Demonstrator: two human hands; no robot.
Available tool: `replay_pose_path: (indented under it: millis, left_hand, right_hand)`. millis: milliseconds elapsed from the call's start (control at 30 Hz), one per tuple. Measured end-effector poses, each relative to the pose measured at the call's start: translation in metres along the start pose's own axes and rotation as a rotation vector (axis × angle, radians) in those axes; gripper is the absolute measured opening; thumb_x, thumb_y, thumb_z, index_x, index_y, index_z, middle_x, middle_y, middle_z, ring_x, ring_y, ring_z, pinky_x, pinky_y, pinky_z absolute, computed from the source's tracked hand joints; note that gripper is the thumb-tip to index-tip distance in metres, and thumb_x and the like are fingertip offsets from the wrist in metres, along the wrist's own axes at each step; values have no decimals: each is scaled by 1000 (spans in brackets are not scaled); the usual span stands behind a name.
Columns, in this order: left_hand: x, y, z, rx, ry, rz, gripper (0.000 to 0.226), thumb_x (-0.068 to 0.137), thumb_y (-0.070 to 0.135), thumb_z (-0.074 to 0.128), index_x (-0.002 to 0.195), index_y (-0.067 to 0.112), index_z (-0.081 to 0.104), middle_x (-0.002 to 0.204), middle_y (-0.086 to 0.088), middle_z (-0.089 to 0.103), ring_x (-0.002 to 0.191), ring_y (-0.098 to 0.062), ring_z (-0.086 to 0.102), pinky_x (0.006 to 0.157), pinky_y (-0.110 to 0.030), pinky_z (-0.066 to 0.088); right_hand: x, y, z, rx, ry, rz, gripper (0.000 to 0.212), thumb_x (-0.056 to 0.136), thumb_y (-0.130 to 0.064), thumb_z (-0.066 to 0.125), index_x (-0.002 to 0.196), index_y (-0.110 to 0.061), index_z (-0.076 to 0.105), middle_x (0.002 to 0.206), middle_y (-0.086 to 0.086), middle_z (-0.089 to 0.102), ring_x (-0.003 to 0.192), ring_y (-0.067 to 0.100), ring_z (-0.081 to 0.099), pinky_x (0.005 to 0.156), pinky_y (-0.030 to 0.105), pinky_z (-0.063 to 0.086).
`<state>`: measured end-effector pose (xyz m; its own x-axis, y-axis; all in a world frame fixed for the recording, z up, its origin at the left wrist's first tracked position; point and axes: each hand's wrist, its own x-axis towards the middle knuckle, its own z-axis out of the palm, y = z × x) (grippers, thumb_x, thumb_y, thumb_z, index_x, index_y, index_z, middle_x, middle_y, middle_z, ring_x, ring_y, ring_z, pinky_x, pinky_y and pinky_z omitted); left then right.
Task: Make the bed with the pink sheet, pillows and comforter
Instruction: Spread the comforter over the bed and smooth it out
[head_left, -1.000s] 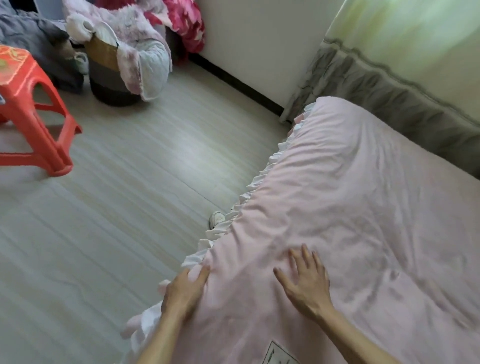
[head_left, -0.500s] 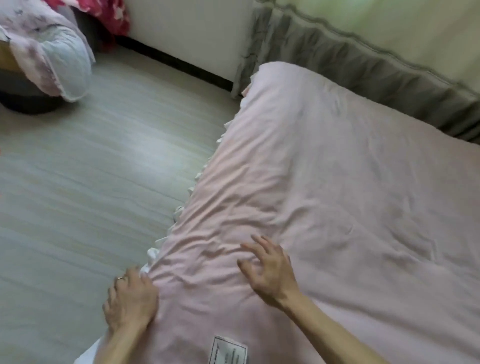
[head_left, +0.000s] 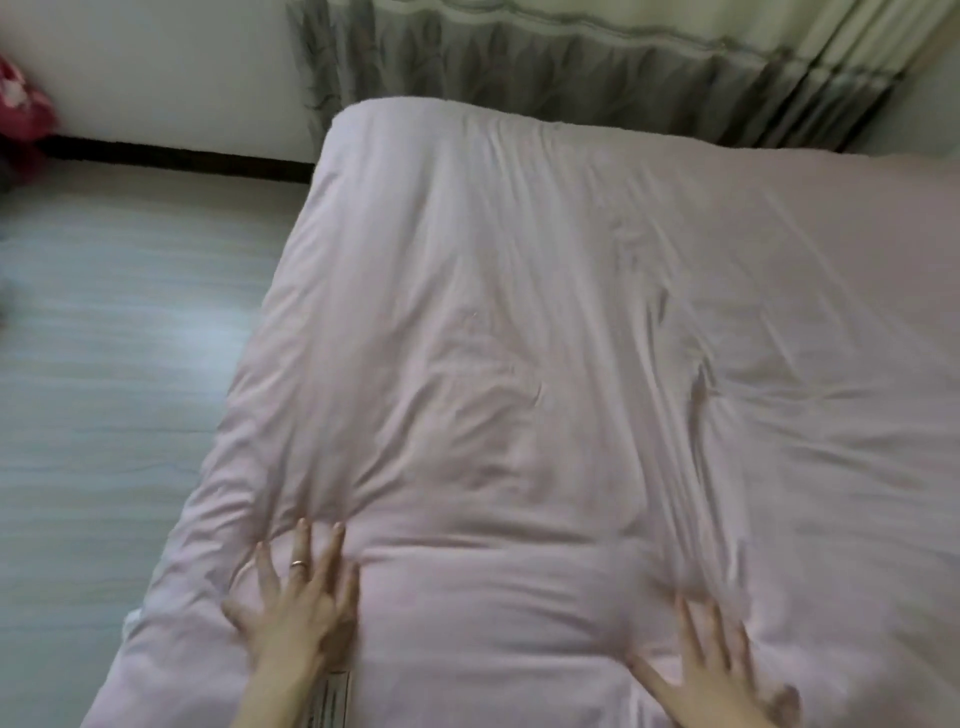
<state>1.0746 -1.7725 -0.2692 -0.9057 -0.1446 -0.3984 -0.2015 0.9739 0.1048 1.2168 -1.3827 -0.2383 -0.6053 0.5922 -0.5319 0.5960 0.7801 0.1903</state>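
Observation:
A pale pink sheet (head_left: 571, 338) covers the whole bed, creased in long folds that fan out from the near edge. My left hand (head_left: 298, 608) lies flat on it near the bed's near left corner, fingers spread, a ring on one finger. My right hand (head_left: 711, 670) presses flat on the sheet at the near edge further right, fingers apart and motion-blurred. A white care label (head_left: 332, 701) pokes out beside my left wrist. No pillows or comforter show.
Pale wood-look floor (head_left: 104, 389) runs along the bed's left side. A white wall with a dark skirting board (head_left: 171, 156) stands at the far left. Grey and cream curtains (head_left: 571, 67) hang behind the bed's far edge. A red cloth (head_left: 21, 104) lies at the far left.
The view has swung right, dropping the stool and basket out of sight. Both hands have slid apart across the sheet, the left up from the frilled edge onto the top.

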Motion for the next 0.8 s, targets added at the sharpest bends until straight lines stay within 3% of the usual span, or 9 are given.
replay_pose_path:
  millis: [100,167,267,367,500,567,667,733,800]
  left_hand:
    - [-18,51,-13,-6,82,-36,62,91,53,20,148,35,35,161,-5,19,145,-36,19,106,-67,19]
    - [-34,95,-3,-21,140,168,63,86,51,29,140,26,51,152,-13,38,139,-37,33,104,-69,19]
    - [-63,164,25,38,118,481,57,93,56,26,146,39,38,158,-1,28,145,-28,25,106,-64,14]
    - [-81,205,72,98,61,537,57,95,61,18,148,45,29,161,7,17,148,-21,13,105,-67,11]
    - [-94,192,110,174,79,365,66,85,64,32,149,48,21,160,15,19,148,-19,12,104,-72,9]
    - [-99,196,100,242,22,289,62,87,60,29,147,45,29,157,11,29,147,-24,19,101,-74,14]
    - [-107,246,75,265,-109,84,54,96,49,17,148,35,24,158,1,24,142,-36,19,102,-60,33]
    - [-118,287,59,208,-75,-20,46,94,32,25,138,24,31,147,-6,37,130,-37,33,98,-48,42]
    - [-126,331,49,167,-5,61,43,89,21,35,131,12,40,134,-13,50,121,-35,46,96,-44,43]
  right_hand:
    - [7,4,-14,81,45,-70,133,40,-102,-10,155,-34,-11,165,-2,-13,151,23,-10,118,62,6]
    - [13,-7,-30,193,147,-225,121,55,-99,-3,157,-34,8,165,-2,-8,151,21,-13,118,61,2]
    - [24,-40,-45,273,340,-514,88,80,-83,26,155,-39,13,165,-6,-10,150,18,-20,115,56,-11]
    - [56,-29,-39,238,484,-609,78,86,-75,34,154,-44,14,165,-6,-9,151,19,-15,115,57,-11]
    - [98,114,13,96,232,-253,91,76,-90,22,148,-48,-13,158,-13,-27,150,21,-20,108,72,-8]
    - [101,204,64,71,280,-67,101,69,-92,34,153,-38,20,165,-1,5,149,35,14,104,79,7]
    - [99,275,90,300,245,124,76,81,-70,53,130,-13,61,141,21,51,112,44,54,89,60,49]
    - [77,304,46,367,58,180,53,95,-62,39,130,-23,47,124,19,60,92,36,62,73,47,54]
    - [86,319,11,134,104,65,70,89,-76,29,145,-36,32,149,13,41,111,32,60,86,45,51]
